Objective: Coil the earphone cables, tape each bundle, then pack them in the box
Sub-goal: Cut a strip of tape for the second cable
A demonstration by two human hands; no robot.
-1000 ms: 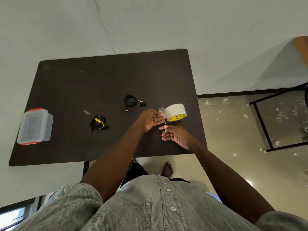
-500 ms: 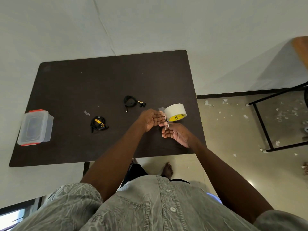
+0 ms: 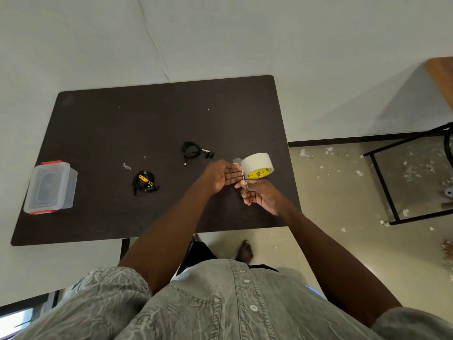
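Two earphone bundles lie on the dark table, and much about them escapes us at this size. We cannot tell whether tape already binds either one. The nearer bundle is a black coil with a yellow piece across it; the farther bundle is a black coil with its plug end and earbuds trailing loose to the right. They sit well apart from each other, both left of our hands.

Our left hand is held with fingers straight, fingertips toward the tape roll, gripping nothing we can make out. Our right hand pinches a thin pale strip between thumb and forefinger; the strip runs up toward the roll, and whether it is tape or something else we cannot say. A small clear scrap beside the roll's left edge is too faint to identify.

The roll stands on edge near the table's right side, white with a yellow printed core. A clear lidded box with red clips rests at the table's left edge, its contents unreadable. A pale scrap lies between box and bundles.
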